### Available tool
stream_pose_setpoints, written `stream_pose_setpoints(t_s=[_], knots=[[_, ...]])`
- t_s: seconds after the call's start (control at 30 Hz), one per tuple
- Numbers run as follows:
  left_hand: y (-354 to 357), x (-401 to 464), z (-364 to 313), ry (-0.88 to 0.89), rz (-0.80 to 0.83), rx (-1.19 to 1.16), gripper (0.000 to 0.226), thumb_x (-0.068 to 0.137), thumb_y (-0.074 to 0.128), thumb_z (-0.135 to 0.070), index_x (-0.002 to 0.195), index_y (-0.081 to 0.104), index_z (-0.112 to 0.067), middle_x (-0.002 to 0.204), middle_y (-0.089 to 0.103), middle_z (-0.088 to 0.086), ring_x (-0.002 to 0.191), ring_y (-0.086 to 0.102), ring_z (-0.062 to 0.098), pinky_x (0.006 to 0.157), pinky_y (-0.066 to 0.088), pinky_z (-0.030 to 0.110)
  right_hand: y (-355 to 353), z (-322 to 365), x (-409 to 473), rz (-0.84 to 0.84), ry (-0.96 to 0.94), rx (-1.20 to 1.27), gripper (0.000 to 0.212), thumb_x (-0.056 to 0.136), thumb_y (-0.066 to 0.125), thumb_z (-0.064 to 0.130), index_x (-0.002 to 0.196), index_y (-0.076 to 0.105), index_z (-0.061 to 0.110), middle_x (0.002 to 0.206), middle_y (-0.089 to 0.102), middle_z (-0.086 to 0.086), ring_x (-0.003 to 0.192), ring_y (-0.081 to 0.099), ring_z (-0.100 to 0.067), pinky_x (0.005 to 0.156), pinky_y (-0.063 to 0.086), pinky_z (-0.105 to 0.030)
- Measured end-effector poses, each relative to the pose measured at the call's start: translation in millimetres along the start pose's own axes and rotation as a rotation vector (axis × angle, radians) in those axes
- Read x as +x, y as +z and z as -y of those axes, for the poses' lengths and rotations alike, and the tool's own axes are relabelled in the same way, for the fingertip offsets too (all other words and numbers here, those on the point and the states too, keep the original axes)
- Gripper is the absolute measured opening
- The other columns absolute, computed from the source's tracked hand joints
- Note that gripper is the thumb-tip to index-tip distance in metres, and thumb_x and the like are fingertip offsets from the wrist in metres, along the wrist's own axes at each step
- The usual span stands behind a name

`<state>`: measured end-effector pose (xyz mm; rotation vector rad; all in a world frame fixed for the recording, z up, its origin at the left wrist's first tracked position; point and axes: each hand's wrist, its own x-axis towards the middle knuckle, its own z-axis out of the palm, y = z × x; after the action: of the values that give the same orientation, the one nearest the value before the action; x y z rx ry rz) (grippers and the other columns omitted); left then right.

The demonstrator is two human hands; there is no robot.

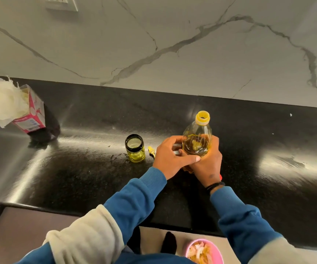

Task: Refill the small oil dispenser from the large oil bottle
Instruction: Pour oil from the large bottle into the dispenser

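Note:
The large clear oil bottle (196,138) stands upright on the black counter, its yellow neck (203,117) uncapped. My right hand (208,161) grips its lower body from the right. My left hand (170,155) wraps the bottle's left side, and a grey object shows under its fingers. The small oil dispenser (135,148), a yellowish glass jar with a dark rim, stands open to the left of my hands. It holds a little oil. A small yellow spout piece (151,150) lies on the counter between the jar and my left hand.
A pink tissue box (32,113) with white tissue sticking out stands at the far left of the black counter (268,149). The marble wall (173,44) rises behind. A pink bowl (204,251) sits below the counter's front edge.

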<state>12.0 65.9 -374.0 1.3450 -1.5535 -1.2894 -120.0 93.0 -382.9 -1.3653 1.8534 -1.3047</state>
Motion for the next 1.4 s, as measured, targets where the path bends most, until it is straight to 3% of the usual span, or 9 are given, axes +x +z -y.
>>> stream_pose_setpoints(t_s=[0.2, 0.33, 0.43, 0.57, 0.87, 1.0, 1.2, 1.4], knots=[[-4, -12, 1, -0.074, -0.067, -0.104, 0.062, 0.069, 0.093, -0.033, 0.122, 0.061, -0.026, 0.113, 0.067, -0.013, 0.1, 0.067, 0.004, 0.076, 0.054, 0.01, 0, 10, 8, 0.136, -0.135, -0.12, 0.08, 0.066, 0.093, 0.034, 0.125, 0.04, 0.028, 0.105, 0.056, 0.019, 0.091, 0.06, 0.008, 0.074, 0.046, -0.002], [-1, -19, 6, -0.139, -0.121, -0.236, 0.064, 0.068, 0.092, -0.04, 0.122, 0.058, -0.029, 0.117, 0.069, -0.011, 0.104, 0.067, 0.004, 0.085, 0.059, 0.024, -1, 17, 14, 0.268, -0.279, -0.249, 0.084, 0.067, 0.088, 0.043, 0.132, 0.036, 0.031, 0.115, 0.06, 0.009, 0.101, 0.064, -0.009, 0.086, 0.056, -0.028], [2, -23, 8, -0.181, -0.139, -0.331, 0.067, 0.068, 0.091, -0.045, 0.123, 0.053, -0.033, 0.12, 0.066, -0.011, 0.108, 0.065, 0.003, 0.091, 0.058, 0.026, -1, 22, 17, 0.323, -0.333, -0.347, 0.084, 0.068, 0.085, 0.05, 0.134, 0.035, 0.032, 0.12, 0.061, 0.008, 0.104, 0.063, -0.01, 0.089, 0.058, -0.037], [5, -22, 10, -0.239, -0.165, -0.432, 0.085, 0.054, 0.084, -0.063, 0.125, 0.045, -0.04, 0.127, 0.064, -0.005, 0.113, 0.066, 0.013, 0.096, 0.059, 0.039, -3, 28, 19, 0.399, -0.35, -0.475, 0.092, 0.066, 0.082, 0.059, 0.139, 0.032, 0.034, 0.126, 0.06, 0.009, 0.11, 0.061, -0.01, 0.092, 0.057, -0.037], [-2, -18, 13, -0.425, -0.123, -0.682, 0.081, 0.055, 0.084, -0.061, 0.125, 0.047, -0.043, 0.135, 0.054, 0.003, 0.119, 0.06, 0.027, 0.081, 0.063, 0.053, 3, 30, 20, 0.52, -0.31, -0.685, 0.1, 0.061, 0.079, 0.063, 0.142, 0.026, 0.038, 0.131, 0.057, 0.011, 0.114, 0.059, -0.011, 0.093, 0.057, -0.039], [-4, -15, 15, -0.489, -0.105, -0.792, 0.089, 0.055, 0.086, -0.06, 0.132, 0.048, -0.039, 0.138, 0.057, 0.005, 0.121, 0.062, 0.03, 0.082, 0.062, 0.058, 6, 30, 22, 0.562, -0.289, -0.742, 0.106, 0.061, 0.08, 0.06, 0.146, 0.02, 0.039, 0.132, 0.057, 0.009, 0.115, 0.057, -0.012, 0.094, 0.055, -0.038], [-8, -18, 16, -0.551, -0.083, -0.89, 0.06, 0.086, 0.077, -0.043, 0.136, 0.045, -0.037, 0.142, 0.055, 0.008, 0.126, 0.059, 0.034, 0.076, 0.064, 0.046, 8, 35, 25, 0.62, -0.305, -0.808, 0.113, 0.065, 0.082, 0.052, 0.152, 0.011, 0.04, 0.132, 0.057, 0.005, 0.116, 0.056, -0.015, 0.091, 0.053, -0.033], [-9, -23, 13, -0.561, -0.091, -0.971, 0.068, 0.091, 0.072, -0.039, 0.149, 0.036, -0.038, 0.145, 0.055, 0.008, 0.128, 0.058, 0.034, 0.073, 0.065, 0.044, 9, 39, 24, 0.64, -0.314, -0.864, 0.113, 0.065, 0.079, 0.054, 0.152, 0.008, 0.042, 0.125, 0.058, 0.005, 0.112, 0.056, -0.015, 0.087, 0.055, -0.034]])
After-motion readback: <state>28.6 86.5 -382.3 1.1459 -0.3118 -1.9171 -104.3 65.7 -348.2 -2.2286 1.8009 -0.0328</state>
